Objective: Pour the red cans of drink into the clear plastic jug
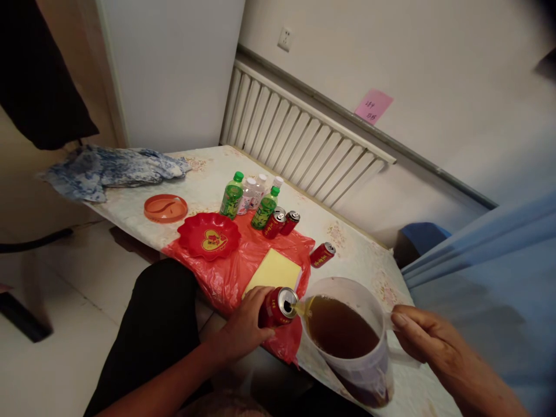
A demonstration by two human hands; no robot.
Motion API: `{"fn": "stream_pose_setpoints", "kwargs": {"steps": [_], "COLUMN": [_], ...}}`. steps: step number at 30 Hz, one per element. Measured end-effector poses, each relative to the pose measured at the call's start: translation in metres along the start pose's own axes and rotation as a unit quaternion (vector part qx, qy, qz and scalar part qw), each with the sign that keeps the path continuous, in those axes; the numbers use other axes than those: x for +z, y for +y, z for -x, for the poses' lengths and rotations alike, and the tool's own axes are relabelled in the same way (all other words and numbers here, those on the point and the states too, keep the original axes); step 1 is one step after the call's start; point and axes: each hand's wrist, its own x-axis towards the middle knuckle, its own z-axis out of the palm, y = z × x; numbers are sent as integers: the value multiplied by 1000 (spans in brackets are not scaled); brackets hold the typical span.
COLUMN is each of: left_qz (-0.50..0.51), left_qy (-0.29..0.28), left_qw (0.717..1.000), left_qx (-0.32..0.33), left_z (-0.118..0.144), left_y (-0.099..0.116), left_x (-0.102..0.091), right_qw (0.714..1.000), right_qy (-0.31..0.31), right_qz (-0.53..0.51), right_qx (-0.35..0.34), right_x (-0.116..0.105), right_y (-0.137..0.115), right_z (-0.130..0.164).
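My left hand is wrapped round an opened red drink can, which leans towards a plastic pitcher. The clear measuring pitcher, partly full of brown liquid, is tilted, with its spout at the can's opening. A thin stream of liquid bridges spout and opening. My right hand grips the pitcher's handle, its fingers partly hidden behind it. Below the can lie a pale yellow sheet and a red plastic bag. Another red can stands just beyond the pitcher.
On the floral tablecloth stand green bottles, clear white-capped bottles and two more red cans. A red scalloped plate, an orange divided dish and blue-white cloth lie leftward. A radiator lines the wall.
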Motion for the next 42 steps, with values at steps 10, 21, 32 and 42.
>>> {"fn": "stream_pose_setpoints", "kwargs": {"steps": [10, 21, 32, 42], "left_qz": [9, -3, -3, -5], "left_qy": [4, 2, -4, 1], "left_qw": [1000, 1000, 1000, 1000], "left_qx": [4, 2, 1, 9], "left_z": [0, -1, -1, 0], "left_y": [-4, -5, -4, -7], "left_x": [2, 2, 1, 1], "right_qw": [1000, 999, 999, 998], "right_qy": [-3, -11, -20, -15], "right_qz": [12, 34, 40, 55], "right_qx": [3, -2, -7, -3], "right_x": [0, -2, -3, -3], "right_y": [-8, -8, -4, -9], "right_z": [2, 2, 0, -1]}}
